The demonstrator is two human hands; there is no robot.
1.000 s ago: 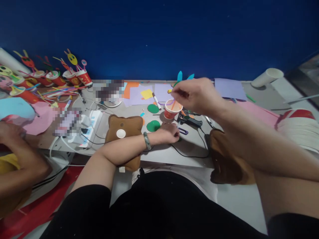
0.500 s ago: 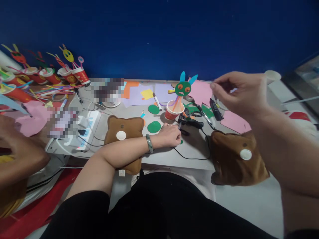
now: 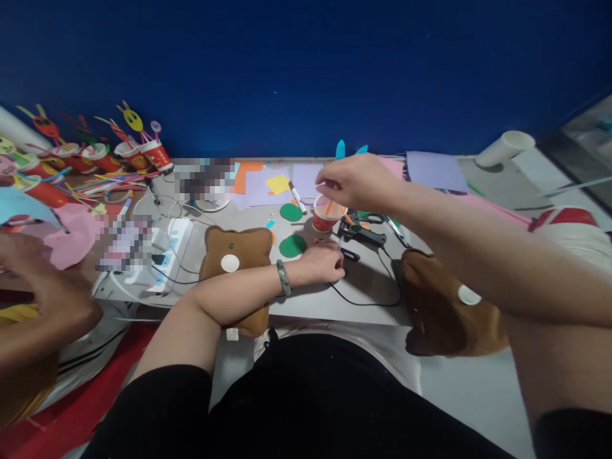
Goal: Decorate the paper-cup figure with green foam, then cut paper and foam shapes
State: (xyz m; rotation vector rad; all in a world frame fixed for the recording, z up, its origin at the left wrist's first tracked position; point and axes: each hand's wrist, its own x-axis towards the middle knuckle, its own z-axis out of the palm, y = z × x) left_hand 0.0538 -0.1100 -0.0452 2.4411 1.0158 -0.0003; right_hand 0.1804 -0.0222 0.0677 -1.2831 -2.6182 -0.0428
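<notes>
Filling the far side, a blue wall (image 3: pixel 268 83) stands behind the grey desk (image 3: pixel 370 309). On the near left part of the desk lies a brown cushion (image 3: pixel 239 239) with a white round patch, partly under the left forearm; a second brown cushion (image 3: pixel 430 319) sits at the near right edge, below the right forearm. At the far left a row of decorated cups (image 3: pixel 129 156) holds coloured sticks, and a person's arm (image 3: pixel 52 299) bends at the left edge.

The right hand (image 3: pixel 358 182) is over the desk with its fingers curled inward, just above and beside the red paper cup (image 3: pixel 327 220); whether it pinches anything, I cannot tell. The left hand (image 3: pixel 322 262) is closed, low on the near side of that cup, and what lies inside its fingers is hidden. A white power strip (image 3: pixel 172 255) is to the left of the near left cushion.

Just right of the red paper cup is a black glue gun (image 3: pixel 366 236), its cable (image 3: pixel 358 303) curving along the near desk. Two green ovals (image 3: pixel 292 246) lie left of the cup, near a marker (image 3: pixel 297 198). Smallest, two blue pointed shapes (image 3: pixel 340 150) rise behind the right hand.
</notes>
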